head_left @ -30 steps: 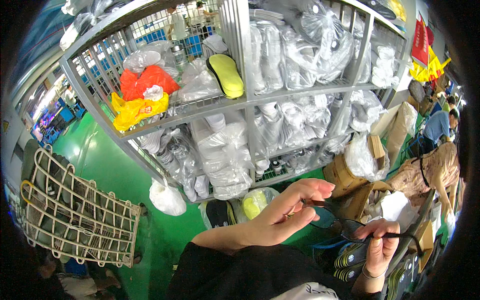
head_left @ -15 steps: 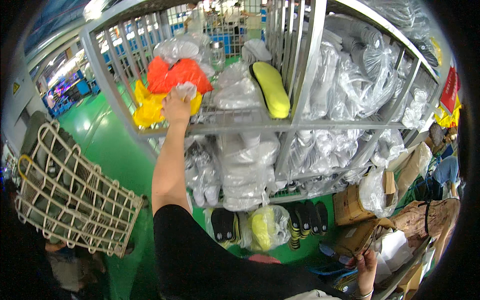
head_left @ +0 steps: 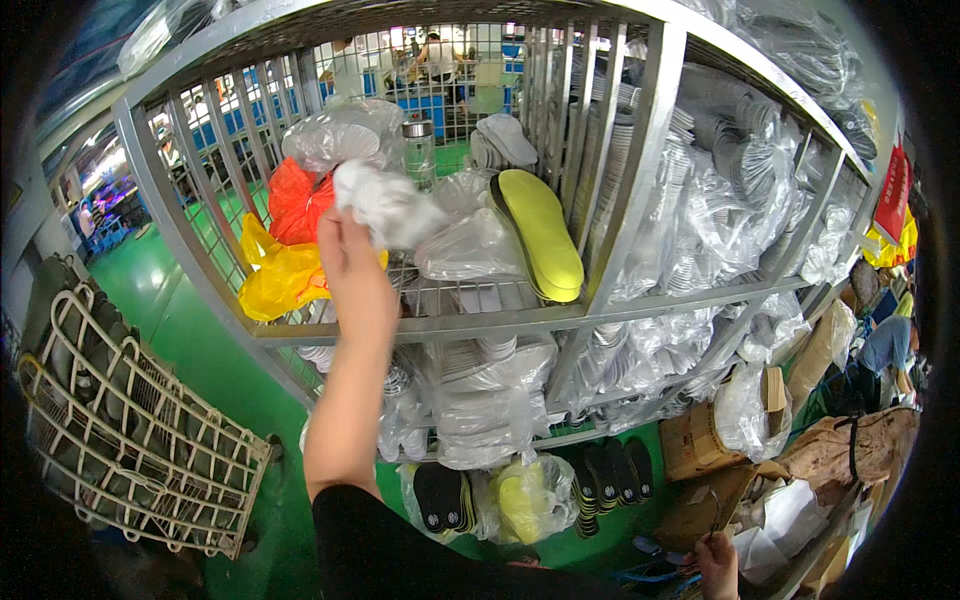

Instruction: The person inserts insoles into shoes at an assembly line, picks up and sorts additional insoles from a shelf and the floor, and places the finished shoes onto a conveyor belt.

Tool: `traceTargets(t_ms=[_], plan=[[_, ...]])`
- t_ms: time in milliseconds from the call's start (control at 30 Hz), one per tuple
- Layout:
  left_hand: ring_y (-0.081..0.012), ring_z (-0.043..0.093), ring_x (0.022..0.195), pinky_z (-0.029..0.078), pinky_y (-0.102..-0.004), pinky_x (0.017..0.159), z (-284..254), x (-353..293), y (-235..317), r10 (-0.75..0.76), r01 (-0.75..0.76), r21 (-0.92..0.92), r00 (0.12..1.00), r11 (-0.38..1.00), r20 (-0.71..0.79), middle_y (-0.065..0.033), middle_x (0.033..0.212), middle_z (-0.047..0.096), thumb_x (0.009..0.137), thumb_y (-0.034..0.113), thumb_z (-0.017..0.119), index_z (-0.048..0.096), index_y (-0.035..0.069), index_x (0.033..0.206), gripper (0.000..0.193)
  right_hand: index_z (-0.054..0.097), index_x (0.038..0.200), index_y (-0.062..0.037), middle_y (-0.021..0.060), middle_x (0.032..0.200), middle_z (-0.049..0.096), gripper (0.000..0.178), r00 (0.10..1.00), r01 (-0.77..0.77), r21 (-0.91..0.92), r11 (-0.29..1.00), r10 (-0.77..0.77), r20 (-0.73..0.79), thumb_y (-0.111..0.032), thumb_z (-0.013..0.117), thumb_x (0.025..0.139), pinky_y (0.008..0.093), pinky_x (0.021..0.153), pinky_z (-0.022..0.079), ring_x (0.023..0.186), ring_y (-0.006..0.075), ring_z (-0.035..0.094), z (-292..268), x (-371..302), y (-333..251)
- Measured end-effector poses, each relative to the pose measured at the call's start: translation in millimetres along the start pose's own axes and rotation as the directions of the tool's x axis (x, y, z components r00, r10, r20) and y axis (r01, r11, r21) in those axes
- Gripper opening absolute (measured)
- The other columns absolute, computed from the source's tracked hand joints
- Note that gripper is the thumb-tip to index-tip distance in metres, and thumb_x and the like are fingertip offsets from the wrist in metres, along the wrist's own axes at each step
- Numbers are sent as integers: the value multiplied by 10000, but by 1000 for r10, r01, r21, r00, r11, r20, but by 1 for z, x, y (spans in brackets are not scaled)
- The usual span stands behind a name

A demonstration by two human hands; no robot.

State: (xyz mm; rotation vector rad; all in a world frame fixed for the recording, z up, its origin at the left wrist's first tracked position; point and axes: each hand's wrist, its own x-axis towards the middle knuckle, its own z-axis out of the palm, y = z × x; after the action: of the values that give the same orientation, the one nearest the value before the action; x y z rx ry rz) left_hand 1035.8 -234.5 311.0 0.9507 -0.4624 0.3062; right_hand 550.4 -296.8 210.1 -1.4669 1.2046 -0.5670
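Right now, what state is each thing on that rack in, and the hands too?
Left hand: raised, grip closed on white bag.
Right hand: low, holding a thin dark tool; grip unclear.
Yellow insole: leaning on a rack post.
Orange bag: crumpled on shelf.
Yellow bag: hanging over shelf edge.
Glass jar: upright, lidded.

Crumpled white plastic bag (head_left: 385,205) lifted above the wire shelf (head_left: 440,322).

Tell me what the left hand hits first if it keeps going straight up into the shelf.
The left hand already grips a crumpled white plastic bag; beyond it probably the clear bags, though depth is unclear.
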Motion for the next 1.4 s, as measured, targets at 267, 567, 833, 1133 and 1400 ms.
traceTargets(t_ms=[267,567,833,1133,1400], plan=[[-166,478,839,410,-284,702,17,-147,145,590,34,-771,623,636,514,-102,930,490,875,176,389,436,5,1012,224,475,775,-17,36,647,503,26,884,-389,459,799,185,429,-4,481,797,250,505,450,584,139,545,29,71,-5],[-243,482,925,429,-325,744,41,-187,154,749,-198,-871,615,449,246,-167,1028,473,847,151,429,443,-14,1049,262,486,887,23,57,750,544,127,915,-17,3,1000,14,403,-99,490,850,252,592,458,647,103,537,15,56,10],[-313,485,1002,446,-362,781,35,-200,184,825,-766,-634,422,104,-375,-224,1115,457,822,128,464,448,-31,1083,306,501,927,43,58,742,568,206,895,48,-41,998,-24,446,-133,538,826,255,594,455,672,105,546,9,59,32],[-314,489,1024,445,-357,800,44,-211,178,885,-582,-769,463,265,-46,-228,1134,461,820,128,474,455,-43,1086,317,499,853,25,50,679,543,121,933,61,-90,994,-24,360,-79,533,802,237,545,433,617,94,526,11,55,49],[-281,492,1015,436,-331,806,33,-220,181,697,-66,-787,515,613,500,-206,1116,473,830,139,471,460,-50,1073,308,490,811,-5,45,644,522,35,868,130,-23,991,-102,486,-39,487,808,226,526,417,564,106,512,21,82,64]])
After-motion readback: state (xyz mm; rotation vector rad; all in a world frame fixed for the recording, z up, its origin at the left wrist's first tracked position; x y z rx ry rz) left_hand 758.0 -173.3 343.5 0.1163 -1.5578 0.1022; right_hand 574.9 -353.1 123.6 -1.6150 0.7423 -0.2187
